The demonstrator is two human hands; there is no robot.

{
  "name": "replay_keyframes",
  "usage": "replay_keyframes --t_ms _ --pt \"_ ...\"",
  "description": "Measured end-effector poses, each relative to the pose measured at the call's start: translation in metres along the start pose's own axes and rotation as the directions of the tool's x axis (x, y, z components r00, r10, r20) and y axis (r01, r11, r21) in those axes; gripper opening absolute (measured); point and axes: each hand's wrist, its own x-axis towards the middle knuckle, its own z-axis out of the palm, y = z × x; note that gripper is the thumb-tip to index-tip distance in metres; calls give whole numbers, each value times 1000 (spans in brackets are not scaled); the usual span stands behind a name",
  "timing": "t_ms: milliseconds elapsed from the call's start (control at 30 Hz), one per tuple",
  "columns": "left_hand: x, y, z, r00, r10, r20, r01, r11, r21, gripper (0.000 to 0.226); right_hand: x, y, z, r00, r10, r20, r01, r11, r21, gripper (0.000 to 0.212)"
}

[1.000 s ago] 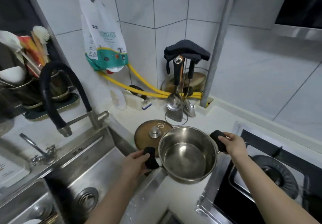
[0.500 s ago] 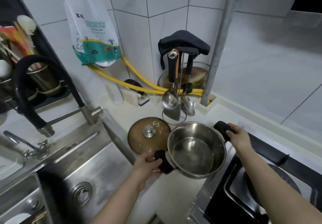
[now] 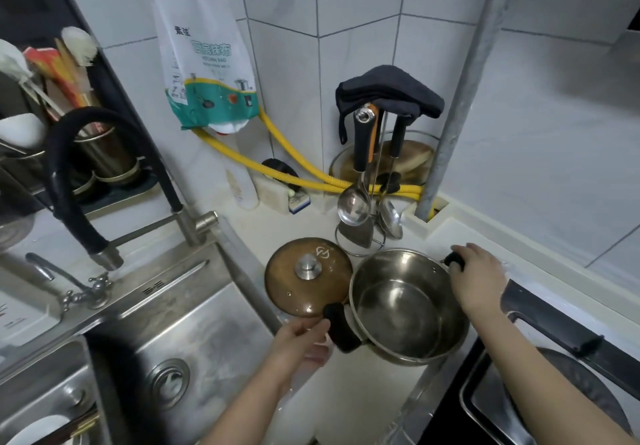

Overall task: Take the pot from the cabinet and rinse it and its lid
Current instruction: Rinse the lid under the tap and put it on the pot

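The steel pot [image 3: 408,309], empty and with black handles, is over the counter between the sink and the stove, tilted slightly toward me. My right hand [image 3: 479,280] grips its far right handle. My left hand [image 3: 298,344] is just left of the near handle [image 3: 341,328], fingers spread, fingertips at most brushing it. The brown glass lid [image 3: 308,276] with a steel knob lies flat on the counter beside the pot, and the pot's near handle overlaps the lid's front edge.
The steel sink [image 3: 194,340] lies to the left, with a black-hosed tap [image 3: 69,153] behind it. A utensil stand [image 3: 363,209] with ladles stands behind the pot. The gas stove [image 3: 554,392] is at the right. A yellow hose [image 3: 277,171] runs along the wall.
The pot has shifted a little rightward and come down next to the lid. My left hand has loosened and slipped off the near handle; my right hand keeps its grip.
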Motion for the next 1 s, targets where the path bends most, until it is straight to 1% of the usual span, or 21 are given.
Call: replay_keyframes --t_ms 67,167,267,333,400,467,500,600,700,733,800,867,933,1000 --pt "2 -3 -13 998 -38 -49 34 997 -71 24 -8 -29 6 989 -147 -18 148 985 91 33" --pt "5 -10 -39 989 -17 -144 8 998 -65 21 -22 -83 18 928 -373 17 364 914 180 27" --pt "-1 -11 -66 981 -23 -194 -5 989 -145 15 -34 -129 47 833 -538 130 496 830 254 25" --pt "-6 -12 -84 973 -24 -230 -18 984 -179 10 -41 -152 69 768 -587 258 533 808 251 27" --pt "-11 -16 -103 964 -18 -265 -36 980 -198 10 -44 -173 87 719 -581 381 550 811 200 32" --pt "-15 -21 -122 956 -22 -294 -52 969 -242 14 -43 -190 102 683 -562 466 578 807 126 36" --pt "-17 -23 -130 952 -29 -305 -57 961 -269 15 -43 -198 108 680 -544 491 588 805 78 38" --pt "-22 -31 -151 936 -70 -346 -47 947 -318 10 -40 -209 128 701 -472 535 587 807 -57 39" --pt "-27 -35 -169 926 -89 -366 -47 938 -345 10 -41 -211 146 701 -447 556 635 746 -200 40" --pt "-28 -37 -174 923 -95 -374 -46 935 -350 10 -42 -212 148 714 -439 545 630 743 -227 38" --pt "-29 -40 -184 917 -110 -382 -41 930 -366 9 -41 -213 150 749 -415 517 596 763 -250 32" --pt "-28 -41 -194 921 -130 -367 -31 915 -402 7 -40 -212 149 765 -411 497 576 782 -240 24" --pt "-26 -42 -204 936 -143 -320 -15 896 -444 15 -38 -213 150 762 -413 499 572 790 -220 19" --pt "-25 -41 -213 946 -145 -292 -3 892 -452 21 -43 -220 150 746 -431 507 581 794 -179 19"
